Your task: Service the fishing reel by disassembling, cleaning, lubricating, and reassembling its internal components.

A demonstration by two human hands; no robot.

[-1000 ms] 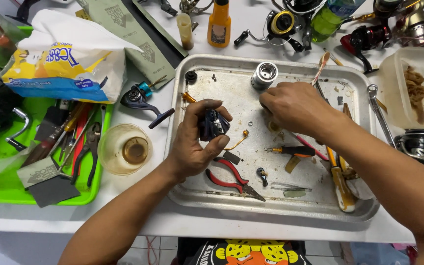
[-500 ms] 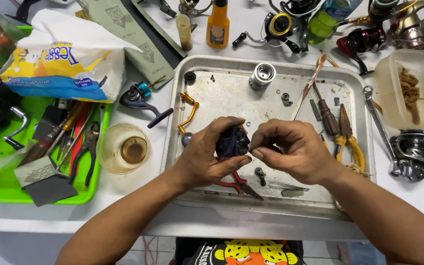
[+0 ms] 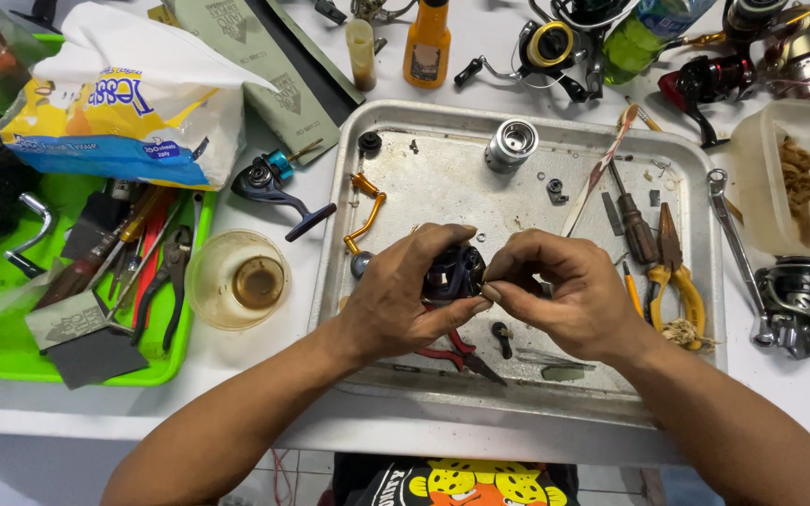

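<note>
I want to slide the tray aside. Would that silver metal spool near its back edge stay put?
Probably not. The silver cylindrical metal spool stands on end on the smooth metal tray, so a jolt might tip it. Once on its round side, it would likely roll. It looks solid, fairly heavy for its size.

White worktable [image 3: 264,131] (cluttered), even bright light, tiled floor [image 3: 292,468] below

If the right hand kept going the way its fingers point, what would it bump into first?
The right hand points leftward, so it would meet first the dark reel body that its fingertips already touch, with the left hand just behind it.
</note>
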